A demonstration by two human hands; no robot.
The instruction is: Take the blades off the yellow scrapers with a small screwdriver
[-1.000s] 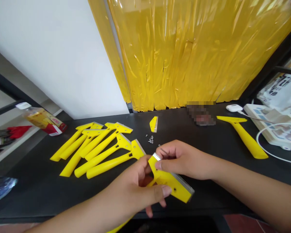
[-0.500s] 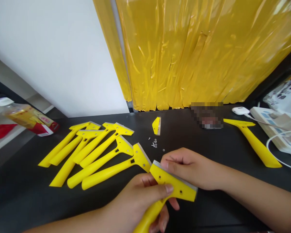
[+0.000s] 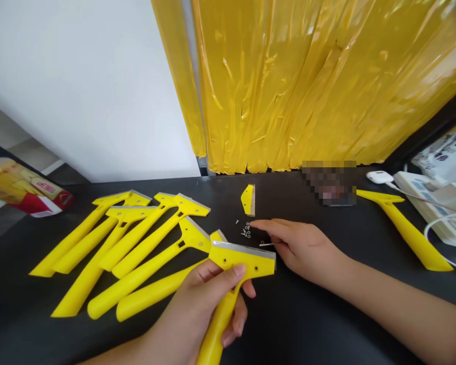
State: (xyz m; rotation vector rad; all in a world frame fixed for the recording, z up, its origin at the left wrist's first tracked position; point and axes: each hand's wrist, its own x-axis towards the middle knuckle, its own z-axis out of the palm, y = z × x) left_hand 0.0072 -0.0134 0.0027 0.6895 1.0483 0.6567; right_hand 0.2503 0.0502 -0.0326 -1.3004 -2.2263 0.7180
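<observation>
My left hand [image 3: 216, 294] is wrapped round the neck of a yellow scraper [image 3: 247, 261], its thumb pressed on the head. A metal blade edge runs along the scraper's top, and two holes in the head show no screws. Out over the small hardware, my right hand [image 3: 300, 246] points its index finger at a little pile of screws and nuts [image 3: 247, 231]. A thin metal rod [image 3: 267, 245] sticks out from under its curled fingers. Just beyond the pile lies a yellow blade cover plate [image 3: 247, 199] with a metal strip along one side.
Several yellow scrapers [image 3: 144, 235] with blades lie side by side at the left. Another yellow scraper handle [image 3: 414, 230] rests at the right, near a white power strip [image 3: 433, 213] with cables. A red and yellow carton [image 3: 38, 190] is at the far left; yellow film [image 3: 289, 91] hangs behind.
My right hand has left the blade edge and moved forward to the screw pile, the rod now showing. My left hand has shifted left and up with the scraper, turning its head more level.
</observation>
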